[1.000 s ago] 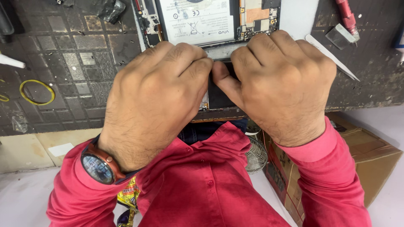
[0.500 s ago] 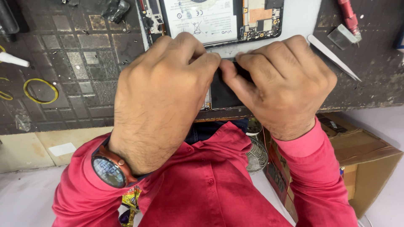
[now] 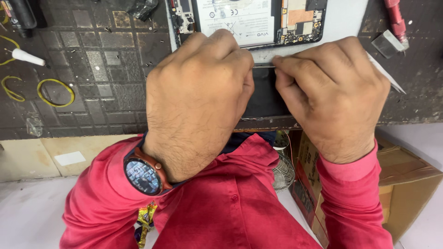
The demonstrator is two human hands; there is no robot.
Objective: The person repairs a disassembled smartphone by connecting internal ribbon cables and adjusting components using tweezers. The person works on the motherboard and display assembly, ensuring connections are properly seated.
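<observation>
An opened phone point(image 3: 249, 20) with its white battery and circuit boards bare lies on a white sheet on the dark bench mat point(image 3: 106, 69). Both hands rest curled over its near end. My left hand point(image 3: 198, 92) presses its fingertips onto the phone's lower edge, and a round watch point(image 3: 143, 175) sits on that wrist. Just to the right, the bent fingers of my right hand point(image 3: 332, 92) pinch at the same grey edge strip. A dark flat panel point(image 3: 265, 99) shows in the gap between the two hands. All the fingertips are hidden.
On the mat's left lie a yellow rubber band point(image 3: 55, 92) and a white-tipped tool point(image 3: 27, 56). A red screwdriver point(image 3: 394, 18), a metal block point(image 3: 387, 44) and a white pointed tool point(image 3: 390, 80) lie at the right. Below the bench stand a cardboard box point(image 3: 406, 180) and a small fan point(image 3: 282, 170).
The hands have drawn slightly apart, so more of the dark panel shows between them. My right hand has shifted a little to the right along the phone's edge.
</observation>
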